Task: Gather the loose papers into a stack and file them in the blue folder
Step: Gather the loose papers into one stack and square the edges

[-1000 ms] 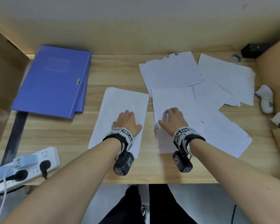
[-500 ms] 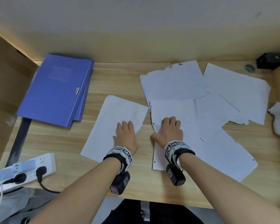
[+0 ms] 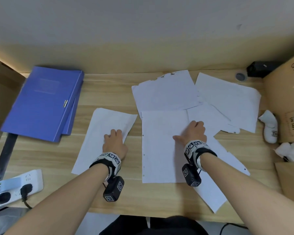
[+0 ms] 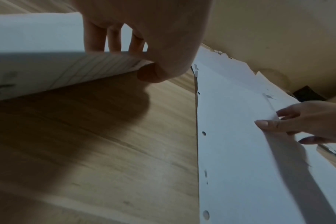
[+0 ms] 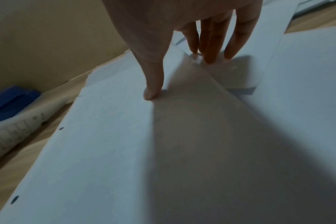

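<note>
**A:** Wooden desk against a plain wall. Blue folder sits closed, far left. My left hand pinches the lone sheet, edge lifted. What's right of it?

**B:** My right hand, fingers flat on the punched sheet among the scattered papers. I'd guess dragging could crumple or fan them wider.
</note>
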Action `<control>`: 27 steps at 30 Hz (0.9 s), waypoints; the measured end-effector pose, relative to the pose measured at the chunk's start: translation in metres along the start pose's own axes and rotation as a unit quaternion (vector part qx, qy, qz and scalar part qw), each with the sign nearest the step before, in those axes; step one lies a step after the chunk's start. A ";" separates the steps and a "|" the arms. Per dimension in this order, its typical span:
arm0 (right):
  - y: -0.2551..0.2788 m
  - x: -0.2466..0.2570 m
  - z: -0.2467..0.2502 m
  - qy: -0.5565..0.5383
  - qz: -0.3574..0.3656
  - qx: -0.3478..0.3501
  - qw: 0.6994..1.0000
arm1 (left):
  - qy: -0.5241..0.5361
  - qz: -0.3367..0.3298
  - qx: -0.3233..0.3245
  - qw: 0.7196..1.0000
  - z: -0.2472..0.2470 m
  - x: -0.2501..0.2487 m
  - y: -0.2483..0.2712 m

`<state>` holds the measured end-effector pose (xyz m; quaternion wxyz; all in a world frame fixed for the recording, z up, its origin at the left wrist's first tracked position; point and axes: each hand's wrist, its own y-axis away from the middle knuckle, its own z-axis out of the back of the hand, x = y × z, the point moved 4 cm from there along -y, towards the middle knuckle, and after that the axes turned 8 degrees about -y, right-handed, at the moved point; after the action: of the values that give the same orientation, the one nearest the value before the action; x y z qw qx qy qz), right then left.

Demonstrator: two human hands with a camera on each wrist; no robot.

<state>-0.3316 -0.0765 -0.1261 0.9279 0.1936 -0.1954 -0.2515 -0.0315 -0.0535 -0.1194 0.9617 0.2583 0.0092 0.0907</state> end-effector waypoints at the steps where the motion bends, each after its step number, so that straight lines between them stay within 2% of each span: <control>1: -0.001 -0.003 -0.002 0.002 -0.011 0.005 1.000 | 0.000 0.000 0.003 1.000 -0.001 0.001 0.001; 4: -0.005 -0.007 -0.008 0.001 -0.016 0.040 0.999 | 0.004 -0.001 0.000 1.000 -0.001 0.000 0.004; 7: -0.006 -0.006 -0.010 0.000 0.009 0.069 0.998 | 0.037 0.004 -0.014 0.999 0.002 0.001 0.004; 10: -0.004 -0.001 -0.008 -0.050 0.016 0.052 0.997 | 0.151 0.028 -0.063 0.986 0.021 0.007 0.003; 11: -0.004 0.000 -0.007 -0.064 0.012 0.046 0.997 | 0.246 0.041 -0.068 0.966 0.030 0.011 0.003; 13: -0.002 0.001 -0.005 -0.080 -0.002 0.040 0.996 | 0.466 0.045 -0.043 0.883 0.045 0.018 0.002; 14: -0.001 0.002 -0.004 -0.083 -0.007 0.041 0.996 | 0.533 0.045 -0.036 0.844 0.052 0.024 0.001; 15: 0.000 0.003 -0.003 -0.083 -0.011 0.044 0.996 | 0.558 0.045 -0.038 0.828 0.058 0.031 0.000; 16: 0.001 0.004 -0.003 -0.084 -0.014 0.047 0.995 | 0.550 0.044 -0.044 0.833 0.061 0.040 -0.002; 18: 0.005 0.007 0.002 -0.091 -0.016 0.039 0.995 | 0.492 0.056 -0.063 0.867 0.058 0.061 -0.012; 20: 0.012 0.012 0.012 -0.122 -0.004 -0.001 0.993 | 0.427 0.082 -0.070 0.898 0.047 0.081 -0.023; 22: 0.023 0.020 0.026 -0.197 0.003 -0.055 0.979 | 0.381 0.086 -0.056 0.919 0.037 0.095 -0.031; 25: 0.038 0.045 0.041 -0.295 0.033 -0.097 0.950 | 0.341 0.069 -0.032 0.937 0.029 0.106 -0.040; 27: 0.048 0.072 0.041 -0.329 0.060 -0.063 0.940 | 0.342 0.052 -0.024 0.938 0.027 0.111 -0.046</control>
<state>-0.2742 -0.0875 -0.0507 0.8354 0.0287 -0.4851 -0.2566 0.0870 -0.0863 -0.1154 0.9007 0.1883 0.3214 0.2238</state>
